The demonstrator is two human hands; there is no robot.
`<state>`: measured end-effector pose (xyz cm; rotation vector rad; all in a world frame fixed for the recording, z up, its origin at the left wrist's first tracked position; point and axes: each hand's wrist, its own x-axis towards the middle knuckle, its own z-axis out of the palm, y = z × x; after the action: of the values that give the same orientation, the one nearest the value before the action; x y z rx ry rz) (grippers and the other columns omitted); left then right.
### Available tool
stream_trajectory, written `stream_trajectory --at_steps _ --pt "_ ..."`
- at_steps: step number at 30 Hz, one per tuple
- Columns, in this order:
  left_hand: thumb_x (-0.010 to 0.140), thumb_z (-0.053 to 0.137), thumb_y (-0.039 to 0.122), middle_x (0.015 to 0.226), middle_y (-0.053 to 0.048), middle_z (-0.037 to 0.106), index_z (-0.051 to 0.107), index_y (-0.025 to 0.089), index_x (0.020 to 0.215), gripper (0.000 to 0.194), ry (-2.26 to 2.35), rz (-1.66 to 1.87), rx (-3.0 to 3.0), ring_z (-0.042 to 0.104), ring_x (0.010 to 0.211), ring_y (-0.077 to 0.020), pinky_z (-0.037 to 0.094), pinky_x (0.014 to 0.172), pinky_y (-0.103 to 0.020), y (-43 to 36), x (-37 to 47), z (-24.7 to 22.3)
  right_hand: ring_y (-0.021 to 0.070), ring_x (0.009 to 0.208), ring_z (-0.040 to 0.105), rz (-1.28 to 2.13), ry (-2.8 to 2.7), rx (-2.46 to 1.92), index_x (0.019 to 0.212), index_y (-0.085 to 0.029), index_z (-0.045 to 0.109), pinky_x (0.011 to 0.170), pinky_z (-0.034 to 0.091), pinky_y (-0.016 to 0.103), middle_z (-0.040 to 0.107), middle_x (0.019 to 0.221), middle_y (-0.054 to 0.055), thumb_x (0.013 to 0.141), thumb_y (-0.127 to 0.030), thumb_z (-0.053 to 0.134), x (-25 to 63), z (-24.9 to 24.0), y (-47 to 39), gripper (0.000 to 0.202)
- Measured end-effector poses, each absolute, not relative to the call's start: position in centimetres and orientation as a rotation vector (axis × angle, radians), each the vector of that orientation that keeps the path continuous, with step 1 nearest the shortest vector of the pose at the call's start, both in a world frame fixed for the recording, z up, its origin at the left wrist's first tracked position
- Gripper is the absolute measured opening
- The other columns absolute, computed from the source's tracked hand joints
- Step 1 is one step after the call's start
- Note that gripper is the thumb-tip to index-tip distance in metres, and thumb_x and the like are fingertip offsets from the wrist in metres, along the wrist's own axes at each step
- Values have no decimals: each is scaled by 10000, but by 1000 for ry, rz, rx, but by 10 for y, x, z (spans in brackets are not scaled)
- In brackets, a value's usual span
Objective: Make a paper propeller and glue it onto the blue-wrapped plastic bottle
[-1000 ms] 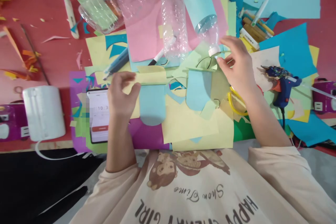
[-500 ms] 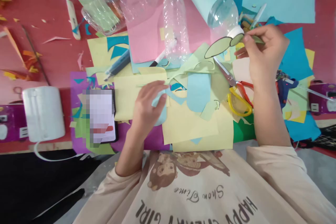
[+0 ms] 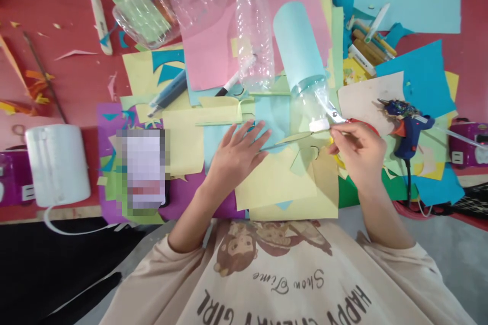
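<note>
My left hand (image 3: 238, 157) lies palm down with its fingers spread over the pale blue and yellow paper sheets (image 3: 274, 183). My right hand (image 3: 360, 152) pinches one end of a thin green paper cutout (image 3: 299, 138), seen almost edge-on as it reaches left toward my left fingers. Just beyond the pinch is the white cap of a clear plastic bottle (image 3: 301, 53) wrapped in light blue paper. The bottle lies tilted, cap toward me, over the blades of the scissors (image 3: 334, 114). My right hand partly covers the scissors' red and yellow handles.
A blue glue gun (image 3: 414, 134) with its cord lies to the right. Several clear bottles (image 3: 254, 35) are at the back. A phone (image 3: 147, 167), a white case (image 3: 58, 165) and a blue pen (image 3: 168, 92) are on the left. Paper scraps cover much of the red table.
My right hand has come down and toward me with the green cutout, turning it edge-on. The wrapped bottle has shifted toward me across the scissors. My left hand has spread its fingers and moved slightly right.
</note>
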<state>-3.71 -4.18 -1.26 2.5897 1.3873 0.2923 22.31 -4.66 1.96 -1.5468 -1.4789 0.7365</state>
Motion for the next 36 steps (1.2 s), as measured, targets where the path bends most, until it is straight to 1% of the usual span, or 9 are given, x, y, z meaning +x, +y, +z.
stream_trajectory --at_steps 6,9,12,17,20,24,28,33,36 --pt "970 425 300 1423 -69 533 529 259 1326 374 1425 376 2437 431 1375 -287 325 1140 -564 -37 -42 -10 90 491 639 765 -1544 -1558 905 -233 671 470 537 210 713 781 -20 856 -167 620 210 17 -87 97" --pt "982 378 267 1375 -86 575 551 217 1286 353 1378 506 2352 491 1326 -252 401 1103 -502 -36 -39 -5 86 493 645 779 -1615 -1543 924 -232 659 451 514 199 728 839 -5 864 -150 597 203 16 -99 119" --pt "988 358 274 1335 -101 598 537 198 1288 357 1317 588 2266 547 1257 -222 467 1047 -448 -34 -37 2 79 462 623 780 -1663 -1544 907 -224 649 433 483 192 715 769 -12 872 -153 582 197 12 -101 104" --pt "990 359 312 1331 -96 599 525 216 1301 366 1224 564 2225 549 1253 -230 463 1048 -454 -28 -30 12 91 417 581 776 -1629 -1643 867 -201 634 428 447 214 650 618 -28 890 -212 569 196 11 -85 70" --pt "991 356 344 1338 -94 593 508 219 1315 379 1173 632 2211 540 1264 -223 459 1055 -436 -27 -25 19 91 412 563 715 -1642 -1702 836 -193 619 435 414 231 667 663 -9 892 -251 566 199 16 -67 96" --pt "967 409 408 1340 -116 583 506 199 1309 412 1143 698 2233 532 1268 -241 468 1042 -427 -26 -19 26 84 395 524 610 -1710 -1725 808 -191 602 462 383 242 675 673 -8 880 -238 569 199 20 -38 93" --pt "975 399 351 1361 -109 571 522 200 1289 370 1258 647 2282 541 1256 -238 459 1049 -427 -23 -14 24 95 434 525 576 -1742 -1730 825 -193 593 499 382 246 687 691 -6 885 -212 555 197 19 -9 74" --pt "995 335 336 1459 -90 485 459 228 1364 404 1283 615 2208 458 1348 -230 392 1116 -443 -5 -20 13 124 518 574 584 -1804 -1696 860 -204 611 551 424 272 714 805 23 885 -202 549 195 19 11 67" --pt "992 343 383 1451 -75 496 416 259 1403 435 1294 728 2107 452 1354 -223 396 1116 -425 8 -30 7 137 581 595 502 -1822 -1637 1010 -232 621 578 465 307 692 1123 72 883 -220 555 200 22 2 143"
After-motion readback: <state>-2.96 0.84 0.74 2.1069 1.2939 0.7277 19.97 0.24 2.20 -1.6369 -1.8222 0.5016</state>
